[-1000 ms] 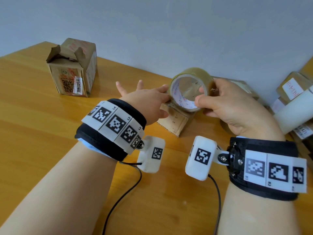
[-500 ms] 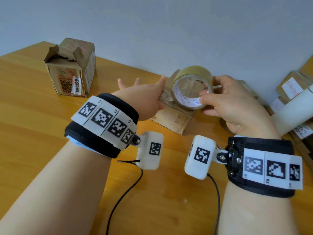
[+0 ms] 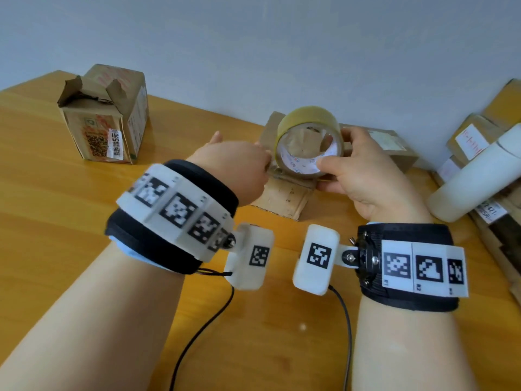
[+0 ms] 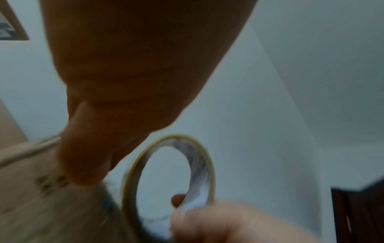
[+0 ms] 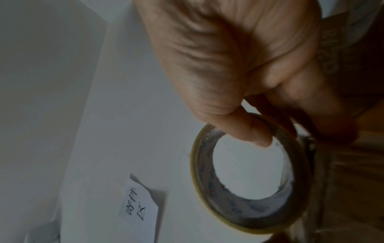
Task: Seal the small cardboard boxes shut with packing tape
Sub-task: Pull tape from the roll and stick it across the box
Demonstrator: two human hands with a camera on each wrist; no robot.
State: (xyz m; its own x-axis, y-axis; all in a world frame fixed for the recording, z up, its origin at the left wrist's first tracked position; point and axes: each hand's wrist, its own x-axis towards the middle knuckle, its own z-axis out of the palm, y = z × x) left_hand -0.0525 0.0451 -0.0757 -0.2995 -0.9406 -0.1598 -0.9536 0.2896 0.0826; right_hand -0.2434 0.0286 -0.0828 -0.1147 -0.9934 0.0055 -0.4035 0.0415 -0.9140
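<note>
My right hand (image 3: 352,165) grips a roll of clear packing tape (image 3: 307,117), thumb inside the core and fingers round its outside. The roll stands on edge over a small brown cardboard box (image 3: 282,196) lying on the wooden table (image 3: 56,221). My left hand (image 3: 239,167) rests on the box's left part, its thumb by the roll's lower left rim. In the left wrist view the thumb (image 4: 83,156) presses down on the box (image 4: 31,189) beside the tape roll (image 4: 199,172). In the right wrist view my thumb (image 5: 249,131) hooks into the roll (image 5: 249,212).
A taller box (image 3: 104,117) with torn open flaps stands at the back left. Another flat box (image 3: 389,148) lies behind my right hand. Stacked parcels (image 3: 473,136) and a white cylinder (image 3: 479,179) crowd the right edge. Two black cables (image 3: 197,334) trail toward me.
My left hand drew its spread fingers back from the roll and settled lower, thumb at the roll's lower left rim. The roll stays in my right hand, tipped slightly more upright.
</note>
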